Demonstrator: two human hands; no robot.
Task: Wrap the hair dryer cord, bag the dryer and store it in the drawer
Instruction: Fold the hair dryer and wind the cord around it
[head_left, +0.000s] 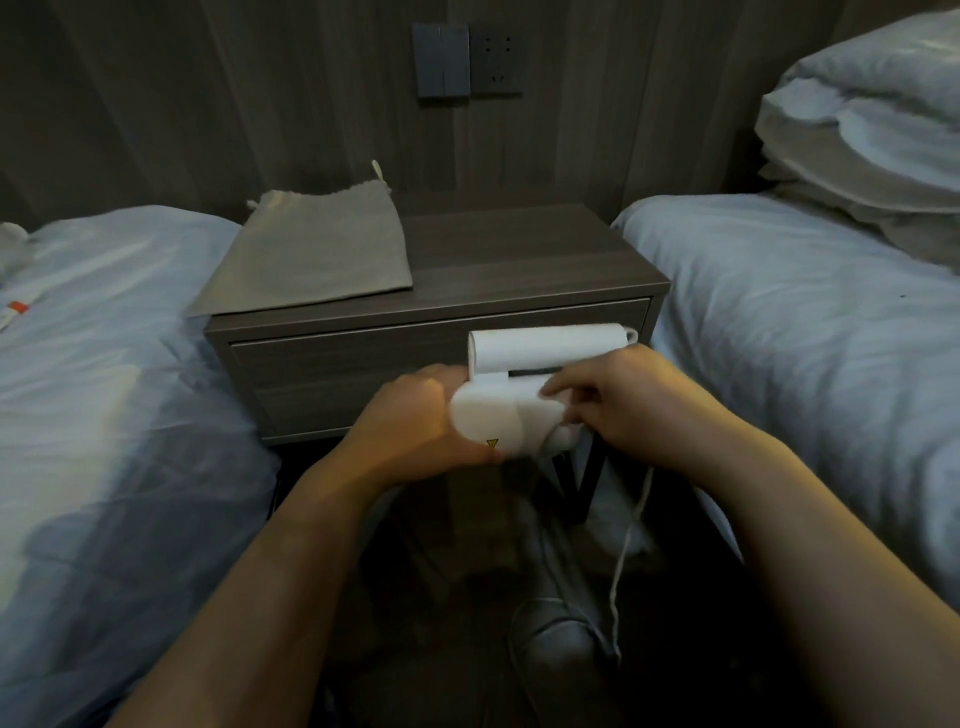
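A white folding hair dryer (524, 384) is held in front of the nightstand, its handle folded up along the top. My left hand (415, 421) grips the round end of its body. My right hand (618, 400) is closed on the other end, where the white cord (631, 530) comes out. The cord hangs down to the dark floor and trails loosely there. A grey drawstring bag (317, 249) lies flat on the left part of the nightstand top. The drawer (332, 364) in the nightstand front is shut.
The wooden nightstand (519, 260) stands between two beds with pale bedding, one on the left (104, 364) and one on the right (805, 322), with pillows (872, 130) stacked on the right one. A switch and socket (467, 60) sit on the wall behind. My shoe (561, 613) is on the floor.
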